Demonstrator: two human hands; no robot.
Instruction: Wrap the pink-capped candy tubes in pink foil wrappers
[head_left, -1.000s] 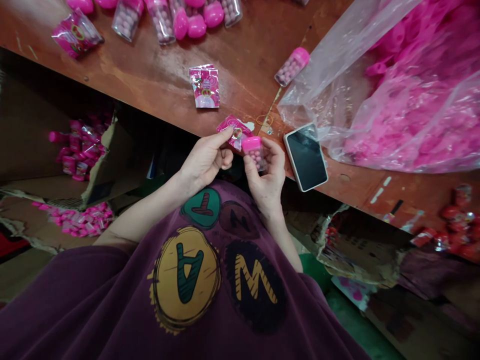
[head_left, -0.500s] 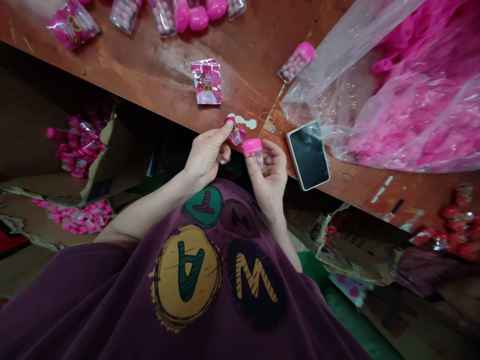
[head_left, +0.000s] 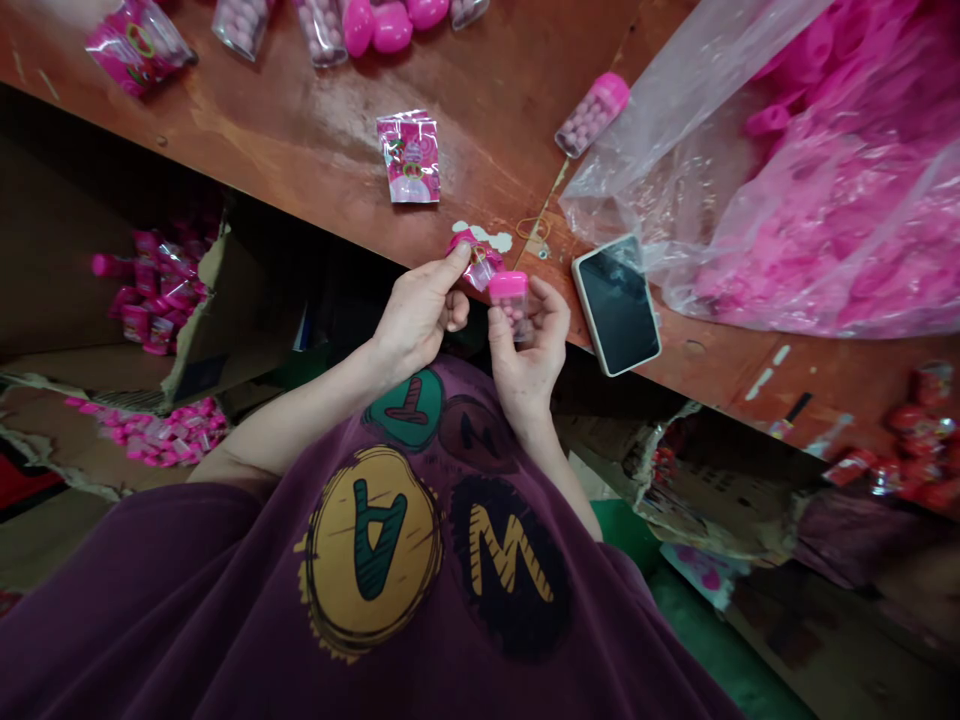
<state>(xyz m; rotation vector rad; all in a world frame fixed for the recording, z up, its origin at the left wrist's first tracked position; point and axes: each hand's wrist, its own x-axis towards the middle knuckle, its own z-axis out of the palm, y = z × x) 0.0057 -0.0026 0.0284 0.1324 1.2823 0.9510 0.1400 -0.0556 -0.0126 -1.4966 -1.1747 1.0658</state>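
My left hand (head_left: 421,312) pinches a crumpled pink printed wrapper (head_left: 484,268) between thumb and fingers. Close beside it, my right hand (head_left: 534,358) grips a small clear bottle (head_left: 510,303) with a pink cap, standing upright with pale pink balls inside. Wrapper and bottle almost meet at the table's front edge; whether they touch I cannot tell. Farther back on the table lies a flat pink printed packet (head_left: 411,158). A similar filled bottle (head_left: 591,116) rests on its side to the back right.
A phone (head_left: 618,305) lies at the table edge, by a large clear bag of pink plastic parts (head_left: 817,260). More bottles and a packet (head_left: 139,45) line the far side. Below left, a torn cardboard box (head_left: 199,310) holds wrapped bottles. Red wrapped pieces (head_left: 919,440) sit at far right.
The bottle in my right hand has turned slightly and now shows its balls more plainly. My left hand has shifted slightly to the right with the wrapper.
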